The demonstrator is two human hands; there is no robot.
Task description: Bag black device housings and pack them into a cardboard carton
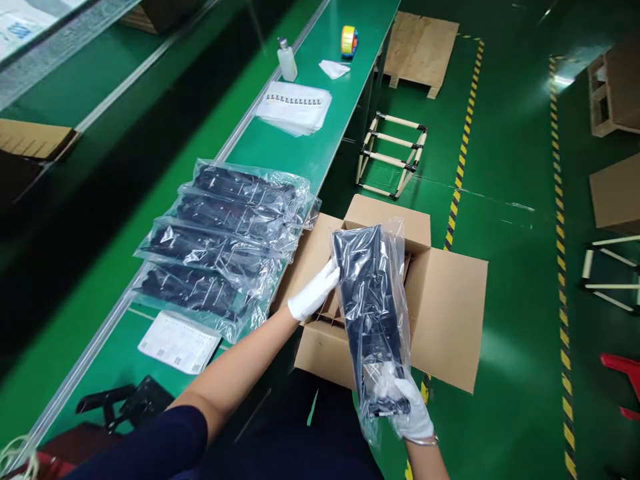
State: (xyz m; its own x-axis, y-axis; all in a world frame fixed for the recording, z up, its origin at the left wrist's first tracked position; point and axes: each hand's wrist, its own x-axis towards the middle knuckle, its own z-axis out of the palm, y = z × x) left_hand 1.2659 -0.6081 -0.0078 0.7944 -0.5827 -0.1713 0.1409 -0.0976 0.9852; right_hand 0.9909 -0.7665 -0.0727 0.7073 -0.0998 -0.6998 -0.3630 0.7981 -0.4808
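A long black part in a clear plastic bag [367,300] is held over an open cardboard box [453,313]. My right hand [410,407], in a white glove, grips its lower end, fingers closed round the bag. My left hand [316,291], also white-gloved, has its fingers along the upper left edge of the bag; its thumb and fingertips are partly hidden. Cardboard dividers [330,308] show inside the box, beneath the bagged part. To the left, several similar bagged black parts [225,243] lie overlapping in a row on the green bench.
On the green bench [310,157] are a label sheet [179,341], a stack of white bags [295,107], a small bottle [287,60] and a tape roll [349,41]. A tube frame stool [393,157] and a wooden pallet [420,50] stand on the floor beyond the box.
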